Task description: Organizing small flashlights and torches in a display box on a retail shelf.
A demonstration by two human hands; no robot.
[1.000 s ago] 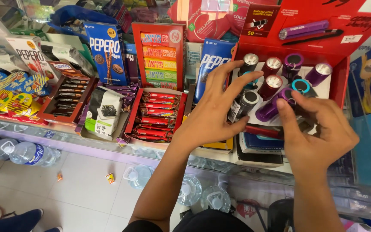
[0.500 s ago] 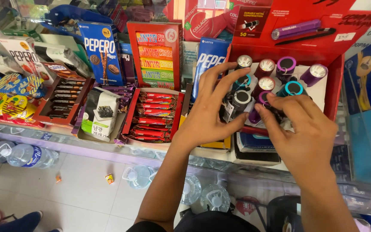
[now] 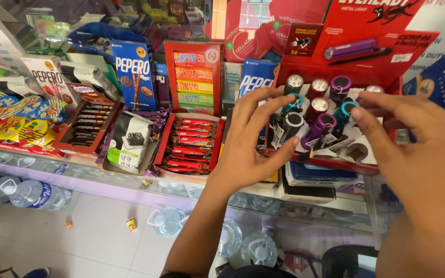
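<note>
We stand at a shop counter with a glass top (image 3: 130,177), crowded with boxed sweets, and a tiled floor shows below it. At the far left, under the glass, we count about three water bottles (image 3: 24,193), and two small wrappers (image 3: 130,224) lie on the floor. On the counter we count three tall biscuit-stick boxes: one white (image 3: 47,77), two blue (image 3: 134,74). Beside them sit an open brown tray of dark sticks (image 3: 86,123), a black-and-white packet (image 3: 130,144) and a red tray of chocolate bars (image 3: 189,144), with a red-framed box of coloured bars (image 3: 194,77) behind.

Our left hand (image 3: 248,149) spreads wide over the front edge of the red display box (image 3: 330,162), fingers open, its fingertips at a black flashlight (image 3: 289,126); it grips nothing that we can see. In the box we count about nine small flashlights (image 3: 318,128), standing or leaning: silver, maroon, purple, teal, black. Our right hand (image 3: 418,154) hovers at the box's right side, fingers loosely extended toward a teal flashlight (image 3: 345,110); whether it pinches anything we cannot tell.

Against half a second ago, the right hand has drawn back to the right, uncovering more flashlights, while the left hand stays near the black one.
</note>
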